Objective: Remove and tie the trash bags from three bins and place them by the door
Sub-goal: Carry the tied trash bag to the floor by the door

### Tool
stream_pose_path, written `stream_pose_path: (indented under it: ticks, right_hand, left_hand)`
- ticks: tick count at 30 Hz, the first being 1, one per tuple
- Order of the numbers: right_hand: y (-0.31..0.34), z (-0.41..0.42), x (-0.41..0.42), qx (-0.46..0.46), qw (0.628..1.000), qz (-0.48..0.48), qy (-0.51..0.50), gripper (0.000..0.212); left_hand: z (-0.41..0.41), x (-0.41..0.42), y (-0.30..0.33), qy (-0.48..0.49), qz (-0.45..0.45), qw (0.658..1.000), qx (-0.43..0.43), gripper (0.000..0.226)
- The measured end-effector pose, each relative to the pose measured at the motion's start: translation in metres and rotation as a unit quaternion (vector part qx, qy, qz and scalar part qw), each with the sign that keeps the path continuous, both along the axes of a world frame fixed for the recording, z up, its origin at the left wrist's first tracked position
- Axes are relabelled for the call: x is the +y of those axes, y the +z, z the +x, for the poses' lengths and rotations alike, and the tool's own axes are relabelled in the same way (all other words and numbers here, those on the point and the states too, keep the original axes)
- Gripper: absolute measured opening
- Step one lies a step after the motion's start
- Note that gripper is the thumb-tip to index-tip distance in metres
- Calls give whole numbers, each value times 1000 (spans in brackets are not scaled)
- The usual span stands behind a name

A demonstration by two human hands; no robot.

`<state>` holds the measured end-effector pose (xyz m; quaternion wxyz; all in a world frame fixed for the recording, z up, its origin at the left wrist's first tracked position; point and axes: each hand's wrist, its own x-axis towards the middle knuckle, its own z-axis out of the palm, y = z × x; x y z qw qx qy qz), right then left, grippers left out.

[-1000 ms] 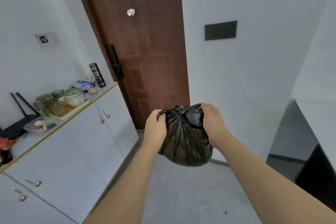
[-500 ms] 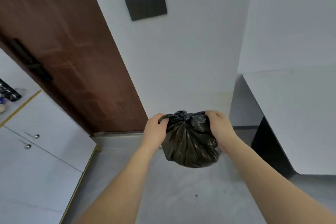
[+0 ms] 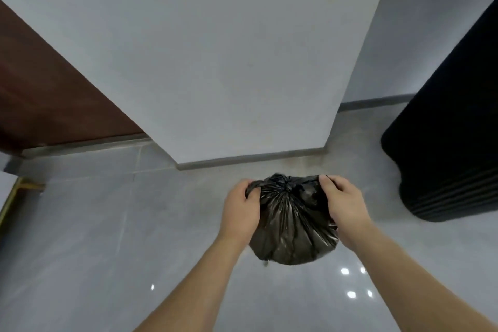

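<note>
The view has dropped toward the floor [image 3: 107, 237] by the door [image 3: 40, 102]; both hands, left hand [image 3: 240, 211] and right hand [image 3: 343, 203], still grip the tied trash bag [image 3: 292, 226], ready for setting down

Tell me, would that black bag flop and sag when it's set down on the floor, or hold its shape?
Probably sag a little: the bag is thin, creased plastic that bulges round below its knot. It looks light, since the left hand and right hand hold it only by the top. It likely won't roll far, being soft.
</note>
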<state>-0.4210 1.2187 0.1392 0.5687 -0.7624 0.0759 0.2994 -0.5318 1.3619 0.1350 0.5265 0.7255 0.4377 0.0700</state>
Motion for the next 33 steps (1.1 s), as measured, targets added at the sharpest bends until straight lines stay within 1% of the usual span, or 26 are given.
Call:
stream_pose_path:
  ticks: [3,6,9,11,13,15,17,19,21,22,23,24,25,26,27,28,29,30,31,33]
  right_hand:
    - [-117,29,2,-8,1000,14,-9,18]
    - [-204,67,10,-26,999,22,-16,19]
    - [-262,114,21,-90,995,32,-39,18]
    - [-291,141,27,-132,989,37,-50,20]
    - [-312,160,31,-163,985,24,-43,22]
    - [-328,168,33,-177,984,-19,-16,25]
    - [-335,170,31,-169,982,-77,24,38]
    - [-334,168,27,-197,968,-140,64,48]
    - [-329,164,24,-273,933,-207,107,52]
    - [-324,162,24,-312,911,-237,128,52]
    - [-320,159,25,-343,891,-259,145,51]
    - [-313,155,28,-364,878,-266,162,50]
    - [-305,151,32,-378,870,-261,181,48]
    - [-296,147,37,-391,862,-250,203,45]
    - [-284,142,44,-403,853,-242,229,43]
    - [-271,137,50,-416,839,-239,258,43]
    - [-256,133,56,-428,822,-241,288,45]
    - [-239,128,62,-436,807,-246,314,48]
    - [-219,123,68,-439,795,-251,334,50]
    - [-174,111,77,-440,778,-264,362,53]
  left_hand:
    - [39,7,-122,1,9,1000,-15,17]
    - [85,16,-206,7,37,998,-50,17]
    - [133,26,-260,-2,67,993,-100,16]
    - [159,29,-283,-3,81,988,-131,16]
    - [179,29,-305,-7,90,988,-125,17]
    - [191,30,-326,-39,60,994,-86,25]
    - [194,30,-340,-86,16,996,-27,34]
    - [190,31,-344,-98,-7,995,6,41]
    - [185,34,-340,-99,-4,995,-4,51]
    - [182,36,-335,-111,22,994,-12,52]
    - [178,39,-330,-131,67,989,-19,50]
    - [171,43,-323,-151,131,980,-16,46]
    - [163,49,-316,-165,215,962,-2,43]
    - [154,57,-307,-177,310,934,14,41]
    - [145,65,-297,-189,396,898,22,40]
    - [134,71,-285,-203,461,864,22,40]
    - [126,80,-276,-215,501,838,21,40]
    - [117,87,-263,-221,524,822,25,41]
    - [110,92,-246,-220,531,817,38,42]
    - [96,98,-200,-205,530,820,67,48]
